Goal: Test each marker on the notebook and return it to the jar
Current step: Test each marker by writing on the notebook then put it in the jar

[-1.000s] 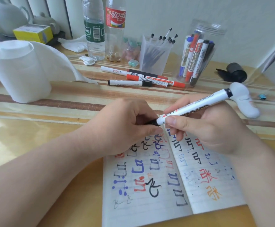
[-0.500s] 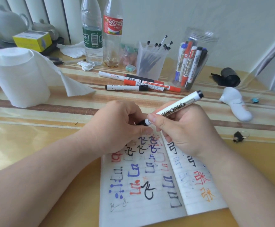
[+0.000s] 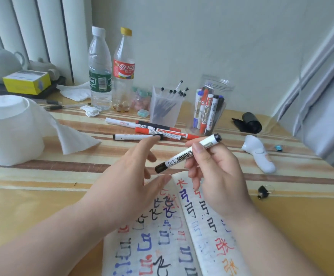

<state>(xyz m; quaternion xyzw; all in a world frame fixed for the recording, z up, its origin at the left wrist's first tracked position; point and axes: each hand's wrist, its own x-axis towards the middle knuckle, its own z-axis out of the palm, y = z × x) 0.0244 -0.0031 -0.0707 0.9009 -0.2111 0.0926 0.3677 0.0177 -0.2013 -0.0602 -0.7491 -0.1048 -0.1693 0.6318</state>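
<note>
A paper roll [image 3: 10, 130] stands left, a yellow box [image 3: 26, 82] behind it, a water bottle [image 3: 99, 70] beside a cola bottle [image 3: 124, 70].

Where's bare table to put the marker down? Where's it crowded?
Right hand holds the marker. Free: table left of the left hand, this side of the paper roll; also right of the notebook, near the binder clip. Crowded: loose markers lying before the pen cup and jar.
</note>
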